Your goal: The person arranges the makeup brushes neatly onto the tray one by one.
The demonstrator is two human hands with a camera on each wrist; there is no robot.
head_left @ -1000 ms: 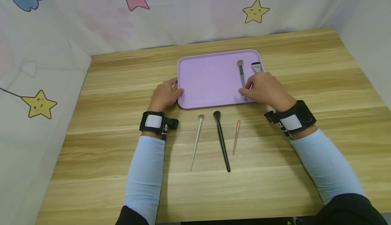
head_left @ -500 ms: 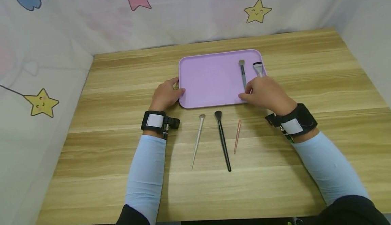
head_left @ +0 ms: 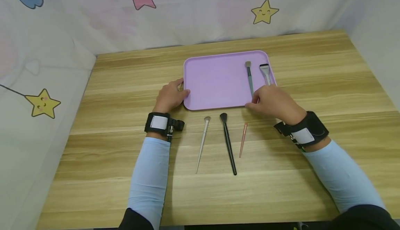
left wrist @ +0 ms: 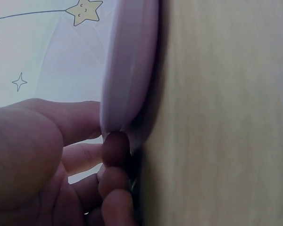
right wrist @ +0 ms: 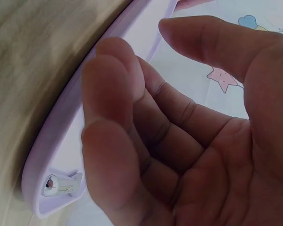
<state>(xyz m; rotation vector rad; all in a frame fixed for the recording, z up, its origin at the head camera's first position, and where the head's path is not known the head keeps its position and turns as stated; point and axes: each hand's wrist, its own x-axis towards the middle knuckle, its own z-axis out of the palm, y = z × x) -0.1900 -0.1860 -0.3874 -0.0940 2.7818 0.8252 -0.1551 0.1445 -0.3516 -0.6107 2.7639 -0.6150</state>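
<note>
A lilac tray (head_left: pixel 215 81) lies on the table, its left edge pinched by my left hand (head_left: pixel 168 97). In the left wrist view the thumb is on the tray's rim (left wrist: pixel 127 61) and the fingers reach its underside. My right hand (head_left: pixel 275 100) hovers over the tray's near right corner, thumb apart from loosely bent fingers, holding nothing. On the right part of the tray lie a makeup brush with a grey-green handle (head_left: pixel 250 79) and a flat-headed makeup brush (head_left: pixel 265 71). The right hand hides their lower ends in the head view; a silvery handle end (right wrist: pixel 59 185) shows in the right wrist view.
In front of the tray, three makeup brushes lie on the wooden table (head_left: pixel 125 174): a pale one (head_left: pixel 202 143), a long black one (head_left: pixel 228 143) and a short pink one (head_left: pixel 243 139). A curtain with printed stars (head_left: pixel 187 18) hangs behind the table.
My right hand has moved toward the tray's near edge, uncovering more of the two brushes on the tray. The left hand has stayed at the tray's left edge.
</note>
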